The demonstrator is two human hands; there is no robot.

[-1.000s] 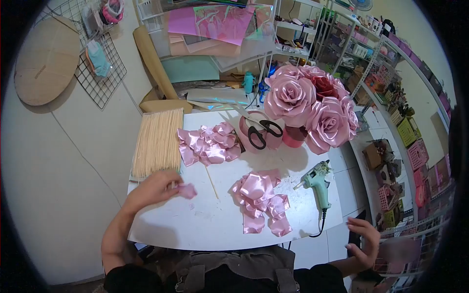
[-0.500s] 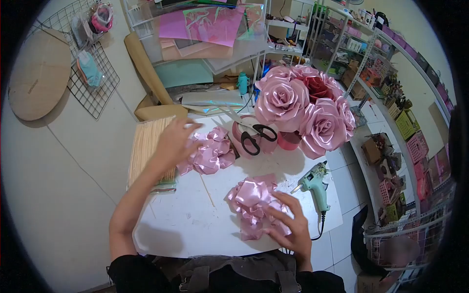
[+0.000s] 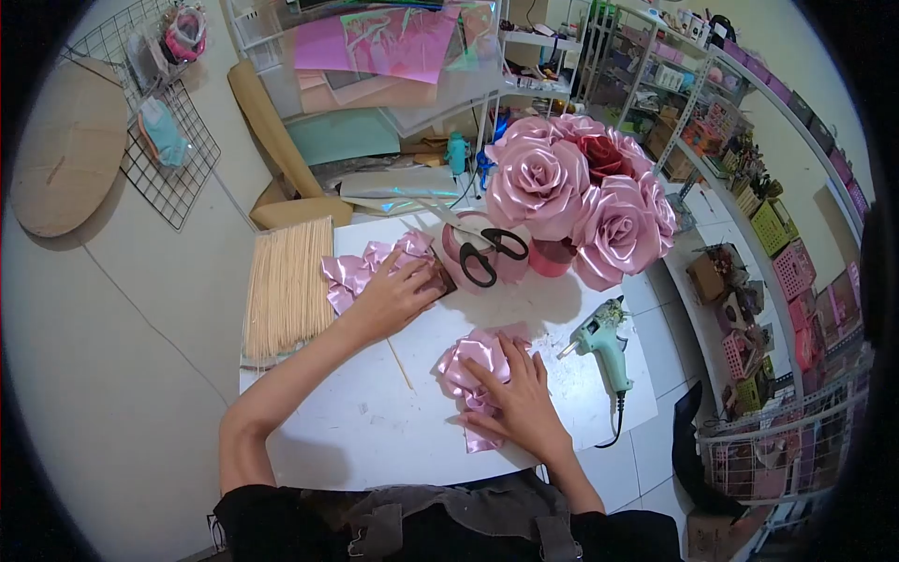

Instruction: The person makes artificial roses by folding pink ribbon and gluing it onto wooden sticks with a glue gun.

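My left hand (image 3: 398,298) lies palm down over the right side of a pile of shiny pink satin ribbon pieces (image 3: 348,281). Its fingers are stretched out, and a small dark-edged object (image 3: 446,279) shows beside the fingertips. On a second heap of pink satin pieces (image 3: 476,363), nearer my body, rests my right hand (image 3: 523,398) with its fingers spread. Part of each heap is hidden under the hand. A thin wooden stick (image 3: 401,365) lies on the white table (image 3: 346,421) between the two.
Bundled wooden sticks (image 3: 290,286) lie at the left. Black-handled scissors (image 3: 478,255) rest on a pink ribbon roll (image 3: 459,239). Large pink satin roses (image 3: 538,178) with a red one (image 3: 609,157) stand at the back right, and a mint glue gun (image 3: 607,351) lies near the right edge.
My left hand has come down from above the far pile to its right side, fingers now on it. My right hand has moved left and further over the near heap.
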